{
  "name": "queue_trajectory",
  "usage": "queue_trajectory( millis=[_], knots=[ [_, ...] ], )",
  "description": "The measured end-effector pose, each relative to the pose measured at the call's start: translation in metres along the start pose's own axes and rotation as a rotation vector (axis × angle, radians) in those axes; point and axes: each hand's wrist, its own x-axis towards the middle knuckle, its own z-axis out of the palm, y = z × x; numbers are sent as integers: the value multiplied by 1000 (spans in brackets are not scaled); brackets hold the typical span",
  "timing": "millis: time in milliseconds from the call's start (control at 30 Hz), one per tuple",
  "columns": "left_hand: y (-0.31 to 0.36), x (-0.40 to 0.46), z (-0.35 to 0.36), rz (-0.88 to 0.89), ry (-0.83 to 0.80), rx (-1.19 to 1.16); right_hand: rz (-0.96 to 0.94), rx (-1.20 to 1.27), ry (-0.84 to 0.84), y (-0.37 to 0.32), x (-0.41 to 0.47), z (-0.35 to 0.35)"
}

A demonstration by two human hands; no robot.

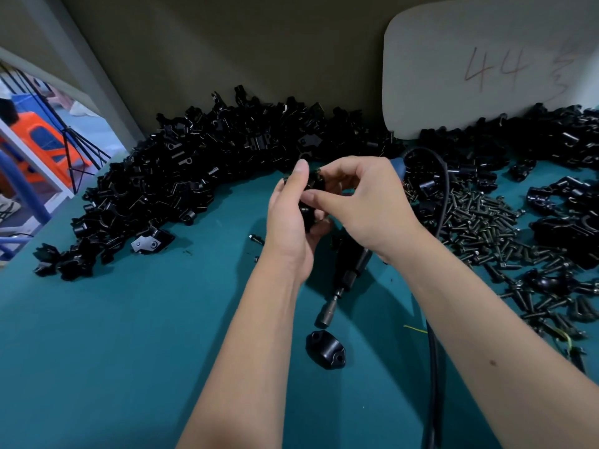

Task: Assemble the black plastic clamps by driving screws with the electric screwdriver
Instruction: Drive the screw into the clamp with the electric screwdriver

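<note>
Above the middle of the teal table, my left hand (288,218) grips a black plastic clamp (311,196), thumb raised over its top. My right hand (363,199) meets it from the right, fingers curled and pinching the same clamp; whether a screw sits between the fingertips is hidden. The electric screwdriver (343,280) lies on the table under my right wrist, its bit pointing toward me. One black clamp half (325,349) with two holes lies just in front of the bit. A loose screw (256,238) lies left of my left wrist.
A large heap of black clamp parts (181,176) curves along the back and left. A pile of dark screws (479,228) spreads at the right, with more clamp pieces (564,215) beyond. The screwdriver cable (434,367) runs toward me. A white board (486,59) leans against the back wall.
</note>
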Motion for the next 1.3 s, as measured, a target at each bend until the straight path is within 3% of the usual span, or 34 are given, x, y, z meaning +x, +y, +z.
queue_trajectory(
  millis=[100,200,267,333,400,500,667,967,1033,1100,1300],
  knots=[
    [3,3,-4,-82,-53,60,-18,-114,-30,-3,0,-3],
    [8,4,-13,-147,-125,-29,-18,-221,-73,-8,5,-11],
    [9,5,-16,-168,-142,-146,47,-452,116,-6,12,-20],
    [8,5,-17,-192,-152,-256,159,-857,243,-1,13,-29],
    [8,5,-17,-205,-158,-324,298,-1061,179,7,8,-28],
    [7,5,-17,-215,-165,-355,340,-1079,67,17,4,-17],
    [8,6,-21,-234,-167,-280,425,-672,116,21,15,-27],
    [13,4,-25,-380,-246,167,440,749,358,1,24,-58],
    [18,3,-29,-428,-273,251,416,949,386,-2,25,-62],
    [23,3,-33,-468,-288,358,372,1059,398,-3,25,-62],
    [24,1,-33,-465,-279,801,185,854,575,0,19,-53]
  ],
)
